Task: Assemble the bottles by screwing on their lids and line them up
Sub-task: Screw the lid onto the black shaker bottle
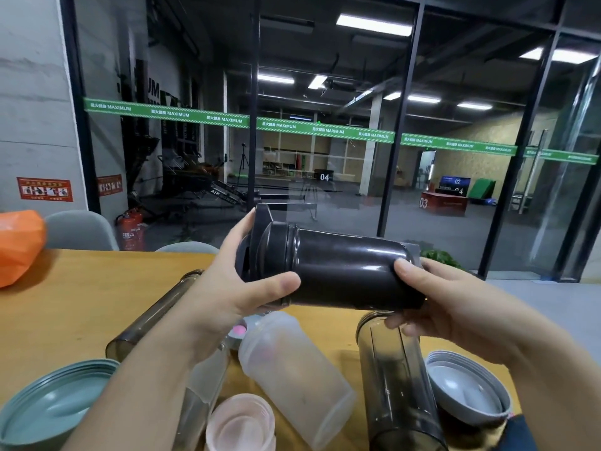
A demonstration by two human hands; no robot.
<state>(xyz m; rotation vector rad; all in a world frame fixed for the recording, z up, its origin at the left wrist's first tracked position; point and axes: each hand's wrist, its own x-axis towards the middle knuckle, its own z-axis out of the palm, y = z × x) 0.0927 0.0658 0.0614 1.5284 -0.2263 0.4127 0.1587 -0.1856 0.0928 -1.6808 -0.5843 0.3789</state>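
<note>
**Black lid going onto the black bottle**

At frame centre, the dark smoked plastic bottle (pixel 351 268) lies sideways above the wooden table (pixel 81 297). The right hand (pixel 455 307) grips its base, seemingly steadying it, while the left hand (pixel 240 281) curls round the black flip-top lid (pixel 263 245), probably twisting. Below lie four uncapped bottles and three loose lids.

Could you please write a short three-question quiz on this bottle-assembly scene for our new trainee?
1. True or false: the black bottle is standing upright on the wooden table.
2. Which hand grips the black lid? A) left B) right C) neither
3. Fill in: the frosted clear bottle lies on its ____ with no lid on.

Key:
1. False; it is held sideways in the air, between the left hand and the right hand.
2. A
3. side
</note>
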